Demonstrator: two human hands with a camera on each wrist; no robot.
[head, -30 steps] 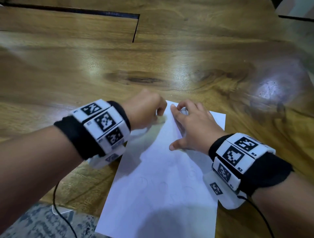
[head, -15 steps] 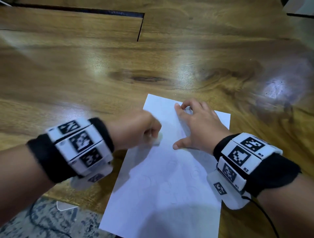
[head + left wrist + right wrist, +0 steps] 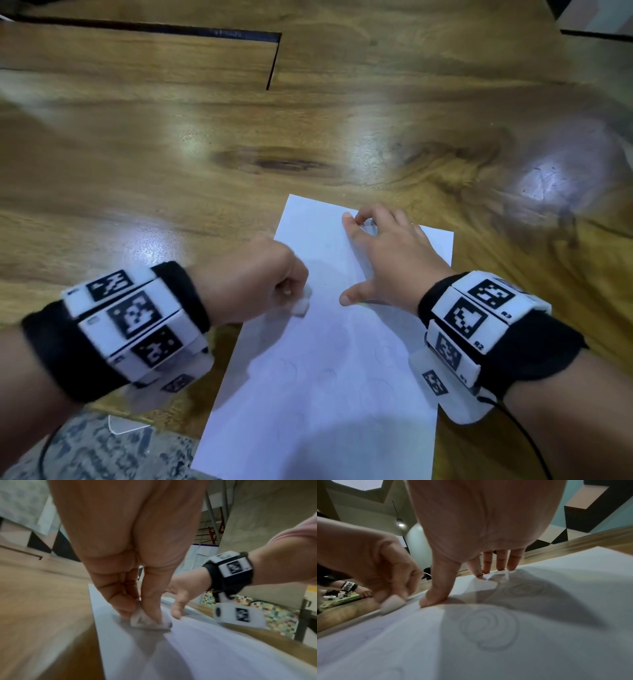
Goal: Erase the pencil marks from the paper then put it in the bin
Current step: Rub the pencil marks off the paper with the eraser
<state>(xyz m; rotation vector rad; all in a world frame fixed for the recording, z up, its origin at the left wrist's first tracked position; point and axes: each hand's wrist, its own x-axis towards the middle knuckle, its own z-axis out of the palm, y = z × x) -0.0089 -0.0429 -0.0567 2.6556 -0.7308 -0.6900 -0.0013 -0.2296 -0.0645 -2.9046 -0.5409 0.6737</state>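
Note:
A white sheet of paper lies on the wooden table, with faint pencil swirls on it. My left hand pinches a small white eraser and presses it on the paper near the sheet's left edge; the eraser shows between thumb and fingers in the left wrist view. My right hand lies spread on the upper part of the sheet, thumb and fingertips pressing it flat. The bin is not in view.
The table's near edge runs at the lower left, with patterned floor below it. A dark seam crosses the tabletop at the back. In the right wrist view another person's hand rests far off on the left.
My left hand has drawn the eraser from the sheet's top edge down toward me along the left side. The right hand stays pressed on the paper.

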